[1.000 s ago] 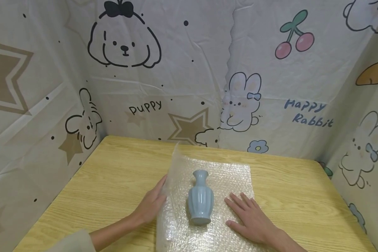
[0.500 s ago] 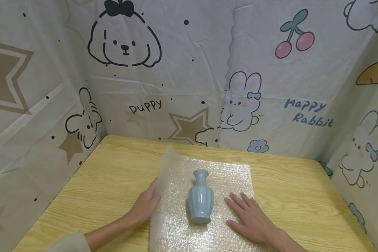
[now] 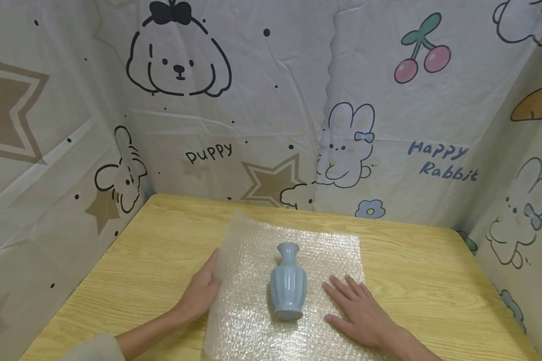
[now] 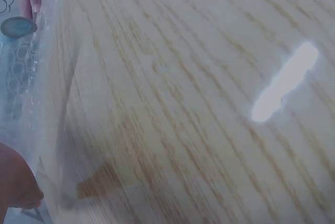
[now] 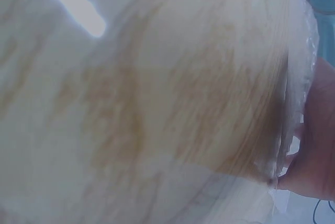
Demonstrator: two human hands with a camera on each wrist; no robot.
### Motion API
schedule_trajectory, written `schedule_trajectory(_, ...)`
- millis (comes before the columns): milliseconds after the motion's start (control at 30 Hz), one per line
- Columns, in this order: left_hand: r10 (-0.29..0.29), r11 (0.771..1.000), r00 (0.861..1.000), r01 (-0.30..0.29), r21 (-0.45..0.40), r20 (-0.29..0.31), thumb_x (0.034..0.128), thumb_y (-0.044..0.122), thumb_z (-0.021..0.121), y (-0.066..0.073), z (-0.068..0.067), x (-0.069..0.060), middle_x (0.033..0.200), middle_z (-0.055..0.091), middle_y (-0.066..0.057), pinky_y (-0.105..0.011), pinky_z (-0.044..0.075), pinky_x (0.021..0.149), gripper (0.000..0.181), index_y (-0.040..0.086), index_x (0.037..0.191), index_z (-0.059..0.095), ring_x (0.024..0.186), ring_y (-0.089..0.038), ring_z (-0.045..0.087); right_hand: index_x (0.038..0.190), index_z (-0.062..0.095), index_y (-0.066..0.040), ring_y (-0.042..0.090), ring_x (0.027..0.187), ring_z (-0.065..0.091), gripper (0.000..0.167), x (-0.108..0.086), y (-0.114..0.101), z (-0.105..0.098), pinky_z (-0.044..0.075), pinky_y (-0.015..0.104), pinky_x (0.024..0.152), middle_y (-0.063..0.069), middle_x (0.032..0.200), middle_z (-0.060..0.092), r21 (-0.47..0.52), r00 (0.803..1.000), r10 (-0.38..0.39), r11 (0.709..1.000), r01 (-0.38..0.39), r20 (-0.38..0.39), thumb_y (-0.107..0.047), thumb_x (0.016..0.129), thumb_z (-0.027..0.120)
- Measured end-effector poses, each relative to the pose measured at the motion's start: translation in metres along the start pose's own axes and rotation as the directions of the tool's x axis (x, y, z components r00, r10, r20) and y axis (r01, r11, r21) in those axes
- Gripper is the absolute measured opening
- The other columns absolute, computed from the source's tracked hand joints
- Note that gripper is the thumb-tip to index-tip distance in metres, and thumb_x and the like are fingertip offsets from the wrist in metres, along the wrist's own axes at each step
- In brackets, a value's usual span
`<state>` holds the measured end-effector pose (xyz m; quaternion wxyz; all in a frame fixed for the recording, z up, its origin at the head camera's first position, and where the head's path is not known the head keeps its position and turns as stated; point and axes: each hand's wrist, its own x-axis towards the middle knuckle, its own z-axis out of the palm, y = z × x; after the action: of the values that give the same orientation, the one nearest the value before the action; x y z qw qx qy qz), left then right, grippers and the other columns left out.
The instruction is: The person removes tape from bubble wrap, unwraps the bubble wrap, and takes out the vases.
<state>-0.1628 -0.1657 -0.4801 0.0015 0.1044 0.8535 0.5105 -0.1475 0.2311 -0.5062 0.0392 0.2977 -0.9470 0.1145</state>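
A pale blue vase (image 3: 289,286) lies on its side on a sheet of clear bubble wrap (image 3: 253,321), its mouth toward the back wall. My left hand (image 3: 198,288) pinches the sheet's left edge, which is slightly raised at its back corner; some of its fingers are hidden. To the right of the vase, my right hand (image 3: 361,313) rests on the bubble wrap with fingers spread. The left wrist view catches the vase's base (image 4: 18,26) at its left side. Part of the right hand (image 5: 316,145) shows beside the sheet in the right wrist view.
Beneath the sheet is a yellow wood-grain table (image 3: 433,281). A printed cloth (image 3: 271,95) with cartoon animals hangs along the back and both sides. Bare tabletop extends left and right of the bubble wrap.
My left hand has moved left, drawing the bubble wrap's folded-up left edge outward and down, so the sheet lies flatter and wider. The right hand and the vase stay where they were.
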Motion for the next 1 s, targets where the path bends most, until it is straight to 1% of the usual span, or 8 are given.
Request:
schedule_trajectory(133,0.036,0.999,0.999,-0.036,0.011,-0.023,0.0972,-0.007,0.035,-0.001,-0.003,0.001,0.161,0.011,-0.028,-0.054,0.007,0.119,0.062,-0.010,0.155,0.011,0.148,-0.041,0.010,0.153,0.043,-0.015,0.047,0.141,0.031,0.066,0.000,0.000,0.000,0.027,0.069,0.109,0.011,0.157,0.038,0.003,1.000,0.001,1.000,-0.001,0.002,-0.054,0.100,0.050)
schedule_trajectory(267,0.043,0.999,0.999,-0.042,0.031,-0.030,0.0968,-0.007,0.034,0.000,-0.004,0.001,0.161,0.012,-0.028,-0.054,0.008,0.119,0.062,-0.011,0.154,0.012,0.148,-0.041,0.011,0.153,0.044,-0.015,0.047,0.141,0.030,0.066,0.000,0.000,0.000,0.027,0.069,0.109,0.012,0.157,0.038,0.012,1.000,0.003,1.000,-0.003,0.002,-0.054,0.100,0.050)
schedule_trajectory(500,0.026,0.998,0.999,-0.024,0.051,-0.041,0.0954,-0.005,0.034,0.001,-0.008,0.002,0.160,0.016,-0.028,-0.054,0.010,0.119,0.061,-0.012,0.153,0.017,0.147,-0.042,0.014,0.153,0.043,-0.015,0.048,0.141,0.030,0.066,0.000,0.000,0.000,0.027,0.070,0.108,0.012,0.157,0.038,0.021,1.000,0.005,1.000,-0.005,0.002,-0.054,0.100,0.050)
schedule_trajectory(567,0.018,0.998,0.999,-0.015,0.064,-0.042,0.0961,-0.004,0.034,0.001,-0.009,0.002,0.160,0.018,-0.028,-0.053,0.011,0.120,0.059,-0.013,0.152,0.019,0.147,-0.041,0.015,0.153,0.043,-0.015,0.048,0.141,0.030,0.066,0.000,0.000,0.000,0.027,0.070,0.109,0.012,0.157,0.038,0.021,1.000,0.006,1.000,-0.006,0.002,-0.054,0.100,0.050)
schedule_trajectory(700,0.022,0.995,0.998,-0.017,0.098,-0.053,0.0976,-0.001,0.034,-0.001,-0.011,0.002,0.158,0.022,-0.030,-0.054,0.013,0.119,0.056,-0.015,0.151,0.022,0.146,-0.042,0.018,0.153,0.043,-0.015,0.048,0.141,0.030,0.066,-0.001,0.000,0.000,0.027,0.070,0.108,0.011,0.157,0.038,0.020,1.000,0.006,1.000,-0.006,-0.003,-0.054,0.100,0.050)
schedule_trajectory(833,0.028,0.994,0.998,-0.022,0.111,-0.058,0.1005,0.003,0.035,-0.003,-0.013,0.003,0.158,0.021,-0.031,-0.056,0.014,0.119,0.054,-0.015,0.150,0.023,0.146,-0.044,0.018,0.153,0.043,-0.015,0.047,0.141,0.030,0.066,-0.001,0.000,0.000,0.027,0.070,0.108,0.011,0.157,0.038,0.017,1.000,0.004,1.000,-0.004,-0.005,-0.054,0.100,0.050)
schedule_trajectory(1000,0.018,0.992,0.998,-0.010,0.129,-0.058,0.1029,0.007,0.039,-0.001,-0.015,0.004,0.158,0.019,-0.031,-0.057,0.013,0.118,0.055,-0.013,0.152,0.022,0.146,-0.045,0.016,0.153,0.043,-0.016,0.047,0.141,0.030,0.066,-0.001,0.001,0.001,0.027,0.070,0.108,0.011,0.157,0.038,0.013,1.000,0.004,1.000,-0.004,-0.010,-0.054,0.100,0.050)
